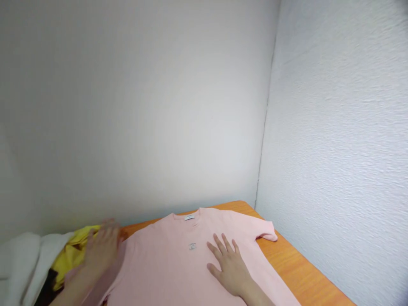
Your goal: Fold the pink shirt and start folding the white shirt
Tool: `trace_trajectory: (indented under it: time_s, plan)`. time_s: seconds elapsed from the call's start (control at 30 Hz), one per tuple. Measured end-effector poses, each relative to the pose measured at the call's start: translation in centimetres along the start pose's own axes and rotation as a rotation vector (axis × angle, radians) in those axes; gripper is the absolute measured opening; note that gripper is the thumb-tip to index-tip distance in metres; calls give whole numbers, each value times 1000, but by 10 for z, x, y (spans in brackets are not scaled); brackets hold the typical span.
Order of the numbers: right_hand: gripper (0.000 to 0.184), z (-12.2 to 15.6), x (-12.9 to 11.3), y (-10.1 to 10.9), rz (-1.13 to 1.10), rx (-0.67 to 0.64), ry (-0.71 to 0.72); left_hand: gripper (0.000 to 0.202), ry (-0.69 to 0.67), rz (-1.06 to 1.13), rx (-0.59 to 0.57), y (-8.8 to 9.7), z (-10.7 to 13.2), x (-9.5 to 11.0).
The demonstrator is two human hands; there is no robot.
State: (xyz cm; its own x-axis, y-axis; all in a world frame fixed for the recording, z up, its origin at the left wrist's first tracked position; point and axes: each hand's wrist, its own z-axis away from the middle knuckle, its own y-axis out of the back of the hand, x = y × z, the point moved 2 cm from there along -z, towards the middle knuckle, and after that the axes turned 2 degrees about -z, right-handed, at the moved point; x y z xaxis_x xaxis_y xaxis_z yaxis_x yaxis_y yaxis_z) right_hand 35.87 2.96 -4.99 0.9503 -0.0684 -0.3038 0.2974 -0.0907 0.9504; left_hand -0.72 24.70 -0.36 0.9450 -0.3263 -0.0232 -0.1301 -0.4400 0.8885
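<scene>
The pink shirt [165,259] is the landmark here. It lies face up on the wooden table [296,263], collar toward the wall [159,106], its long axis running from that collar back toward the person; the lower hem is out of view. The right hand [228,265] is clearly the nearer one: it rests within the shirt's outline, palm down, fingers fanned apart, on the chest just right of the small emblem [192,246], below the neck label [189,217]. The shirt therefore lies beneath this hand and extends mostly to its left.

The left hand [103,244] is at the shirt's left edge, by the sleeve on that side, so the body of the shirt lies to its right. Blur hides its fingers; whether they pinch fabric, press it or hover cannot be told. Beyond the shirt's left edge are yellow cloth [70,257] and, farther out, white cloth [19,263]. The shirt's right sleeve [269,229] stretches out near the table's edge, well apart from the left hand.
</scene>
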Motion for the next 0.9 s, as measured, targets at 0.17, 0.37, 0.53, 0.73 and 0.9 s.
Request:
trace_trajectory:
  time_s: [0.17, 0.37, 0.53, 0.73, 0.9]
  plan:
    - [69, -1, 0, 0, 35, -3, 2, 76, -124, 26, -402, -28, 55, 77]
    - [65, -1, 4, -7, 50, 25, 10, 79, 15, 58, -456, -39, 66, 67]
    - [61, 0, 1, -3, -11, 79, 20, 72, -9, -58, -407, -27, 66, 73]
    - [59, 15, 6, 7, -39, 157, -48, 65, -207, -100, -237, 7, 88, 130]
    - [61, 39, 32, 13, -65, 172, -122, 74, -215, 33, -365, 8, 127, 159]
